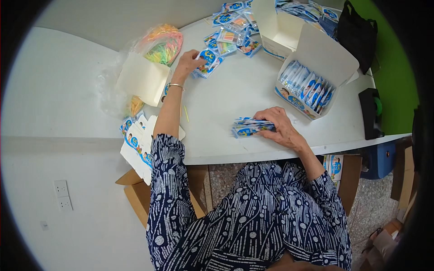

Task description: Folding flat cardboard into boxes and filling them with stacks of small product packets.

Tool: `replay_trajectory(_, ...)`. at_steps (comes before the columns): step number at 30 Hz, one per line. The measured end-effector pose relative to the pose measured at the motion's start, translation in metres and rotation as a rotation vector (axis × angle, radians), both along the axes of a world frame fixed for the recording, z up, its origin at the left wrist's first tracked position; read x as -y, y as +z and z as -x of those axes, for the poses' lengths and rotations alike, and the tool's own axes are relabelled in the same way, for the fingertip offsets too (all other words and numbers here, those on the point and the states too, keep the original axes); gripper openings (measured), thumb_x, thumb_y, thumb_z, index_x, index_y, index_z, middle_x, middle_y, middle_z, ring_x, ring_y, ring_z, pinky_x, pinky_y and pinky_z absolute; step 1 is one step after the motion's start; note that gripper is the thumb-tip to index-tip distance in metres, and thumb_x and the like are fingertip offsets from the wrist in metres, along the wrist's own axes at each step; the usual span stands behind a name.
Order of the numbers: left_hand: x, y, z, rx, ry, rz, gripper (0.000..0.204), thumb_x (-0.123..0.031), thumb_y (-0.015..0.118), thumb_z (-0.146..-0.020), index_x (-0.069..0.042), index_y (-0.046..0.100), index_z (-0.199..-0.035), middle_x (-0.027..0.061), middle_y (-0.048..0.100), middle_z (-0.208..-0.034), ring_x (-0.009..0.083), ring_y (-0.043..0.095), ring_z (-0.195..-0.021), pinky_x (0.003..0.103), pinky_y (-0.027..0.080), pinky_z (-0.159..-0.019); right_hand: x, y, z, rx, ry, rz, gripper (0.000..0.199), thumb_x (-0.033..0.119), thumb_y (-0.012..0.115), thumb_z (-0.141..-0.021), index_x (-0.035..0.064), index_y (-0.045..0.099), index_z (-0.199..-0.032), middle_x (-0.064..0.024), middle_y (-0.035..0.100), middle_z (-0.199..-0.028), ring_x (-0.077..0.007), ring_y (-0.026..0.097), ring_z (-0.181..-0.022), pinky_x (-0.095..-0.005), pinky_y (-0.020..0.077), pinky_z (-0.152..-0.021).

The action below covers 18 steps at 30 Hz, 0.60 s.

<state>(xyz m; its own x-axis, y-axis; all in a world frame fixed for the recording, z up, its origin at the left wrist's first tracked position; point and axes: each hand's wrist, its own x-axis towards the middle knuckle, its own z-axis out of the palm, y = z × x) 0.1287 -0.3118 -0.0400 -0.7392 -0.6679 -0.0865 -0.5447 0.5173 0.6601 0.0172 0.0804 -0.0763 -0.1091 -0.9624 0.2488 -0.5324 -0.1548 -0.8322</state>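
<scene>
My left hand [186, 65] reaches to the far left of the table and pinches the edge of a small blue-and-white sachet [208, 58]. Another sachet lies partly under that one. Near the front edge, my right hand [281, 130] is closed round a small stack of sachets [246, 128], held on the tabletop. To the right of that stack stands an open white box [296, 100] with a row of upright sachets [312, 88] inside. More loose sachets [233, 36] are heaped at the back, beyond my left hand.
A clear bag of coloured sticks [165, 45] lies at the left, beside an open white box [143, 80]. Flattened cartons [138, 144] overhang the front-left edge. Another open box [278, 29], a black bag [357, 34] and a tape dispenser [371, 113] occupy the right side.
</scene>
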Motion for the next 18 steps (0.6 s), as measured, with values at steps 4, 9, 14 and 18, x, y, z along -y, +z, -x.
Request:
replay_trajectory(4, -0.005, -0.01, 0.008, 0.112, -0.002, 0.163, 0.06, -0.035, 0.078, -0.066, -0.002, 0.059, -0.114, 0.0205, 0.067, -0.102, 0.0308, 0.066, -0.093, 0.036, 0.051, -0.083, -0.002, -0.002, 0.0, 0.004, -0.02, 0.0, 0.038, 0.024, 0.07, -0.077, 0.0107, 0.058, -0.111, -0.0061, 0.06, -0.105, -0.0239, 0.05, -0.106, -0.0388, 0.0287, -0.102)
replay_trajectory(9, -0.045, -0.016, 0.007, 0.138, -0.064, 0.272, 0.062, -0.032, 0.077, -0.072, 0.0, 0.052, -0.119, 0.0171, 0.067, -0.099, 0.0232, 0.066, -0.088, 0.032, 0.052, -0.078, -0.004, -0.002, 0.004, 0.007, -0.021, -0.02, 0.038, 0.023, 0.068, -0.077, 0.0101, 0.058, -0.111, -0.0054, 0.06, -0.108, -0.0237, 0.051, -0.108, -0.0389, 0.0285, -0.104)
replay_trajectory(14, -0.067, -0.005, -0.002, 0.194, -0.091, 0.219, 0.069, -0.036, 0.078, -0.067, 0.001, 0.053, -0.119, 0.0214, 0.065, -0.102, 0.0288, 0.066, -0.087, 0.036, 0.052, -0.078, -0.004, -0.004, 0.003, 0.002, -0.02, -0.019, 0.038, 0.022, 0.068, -0.076, 0.01, 0.058, -0.111, -0.0043, 0.06, -0.112, -0.0233, 0.051, -0.111, -0.0397, 0.0279, -0.106)
replay_trajectory(18, -0.086, 0.004, 0.0, 0.274, -0.219, 0.209, 0.066, -0.035, 0.078, -0.067, 0.0, 0.054, -0.116, 0.0204, 0.065, -0.102, 0.0291, 0.065, -0.089, 0.036, 0.051, -0.079, -0.002, -0.005, -0.001, -0.012, -0.045, 0.024, 0.04, 0.022, 0.071, -0.075, 0.0084, 0.057, -0.11, -0.011, 0.049, -0.132, -0.0296, 0.047, -0.119, -0.0421, 0.0295, -0.106)
